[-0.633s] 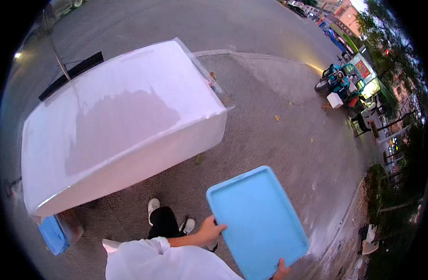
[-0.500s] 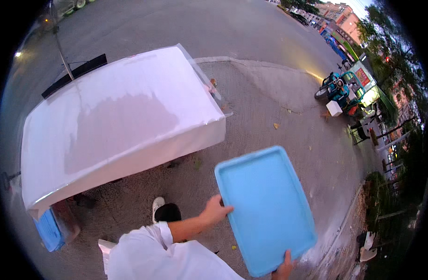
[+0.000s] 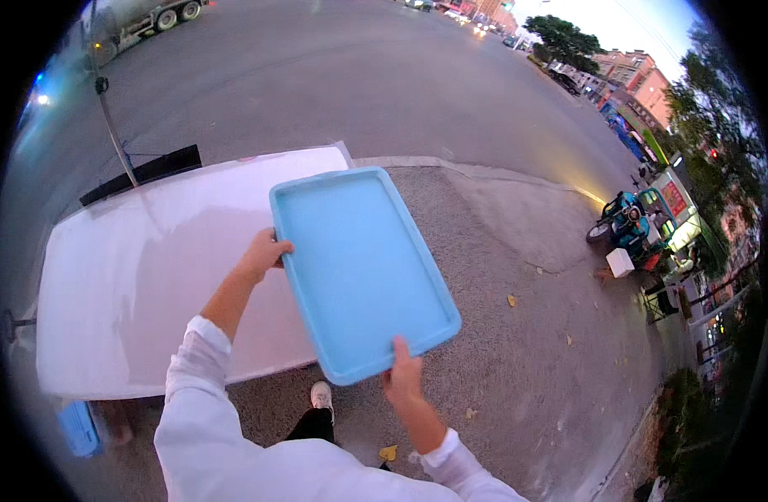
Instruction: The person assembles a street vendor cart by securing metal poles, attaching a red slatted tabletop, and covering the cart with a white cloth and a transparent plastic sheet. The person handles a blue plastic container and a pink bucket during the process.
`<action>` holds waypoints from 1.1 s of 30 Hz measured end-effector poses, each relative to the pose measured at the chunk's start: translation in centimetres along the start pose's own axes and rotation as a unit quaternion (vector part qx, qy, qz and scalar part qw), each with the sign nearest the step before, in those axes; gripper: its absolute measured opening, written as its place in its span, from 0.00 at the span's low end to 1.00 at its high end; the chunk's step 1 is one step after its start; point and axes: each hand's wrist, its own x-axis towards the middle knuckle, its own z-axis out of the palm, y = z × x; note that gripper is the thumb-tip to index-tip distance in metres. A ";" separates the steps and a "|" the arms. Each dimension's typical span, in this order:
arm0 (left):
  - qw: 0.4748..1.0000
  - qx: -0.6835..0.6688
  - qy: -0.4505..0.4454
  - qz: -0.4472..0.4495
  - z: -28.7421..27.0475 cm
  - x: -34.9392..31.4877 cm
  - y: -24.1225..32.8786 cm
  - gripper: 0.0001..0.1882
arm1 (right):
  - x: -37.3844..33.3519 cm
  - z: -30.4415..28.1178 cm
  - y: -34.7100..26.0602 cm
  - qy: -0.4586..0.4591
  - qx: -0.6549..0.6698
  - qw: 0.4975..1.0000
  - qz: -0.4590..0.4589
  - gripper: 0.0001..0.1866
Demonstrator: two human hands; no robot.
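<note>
Between both hands I hold a light blue rectangular tray with a raised rim, its inside bare and facing up. My left hand grips its left edge, the thumb over the rim. At the near edge my right hand has its thumb on top, and the fingers beneath are hidden. The tray overlaps the right end of a table draped in a white cloth in this view. Whether it touches the cloth I cannot tell.
Under the table's left end stands a blue-lidded box. A dark panel and a pole rise behind the table. A parked three-wheeled cart is at the right, near a white box. A truck is on the road.
The tray has moved left and away from me, from above the pavement to in front of the table's right end. Both hands keep hold of it, and the view has tilted up.
</note>
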 end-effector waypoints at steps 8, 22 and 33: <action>0.964 0.255 0.005 -0.071 -1.7 5.5 -1.6 0.15 | 6.7 0.7 -2.9 -0.179 -0.229 0.912 0.289 0.18; 0.932 -0.228 -0.180 0.217 11.1 -3.6 11.7 0.31 | 23.8 2.6 -12.3 -0.378 -0.333 0.855 -0.120 0.32; 0.951 0.097 -0.053 0.288 25.0 -7.7 8.2 0.41 | 16.2 2.3 -20.6 -0.516 -0.231 0.785 -0.254 0.32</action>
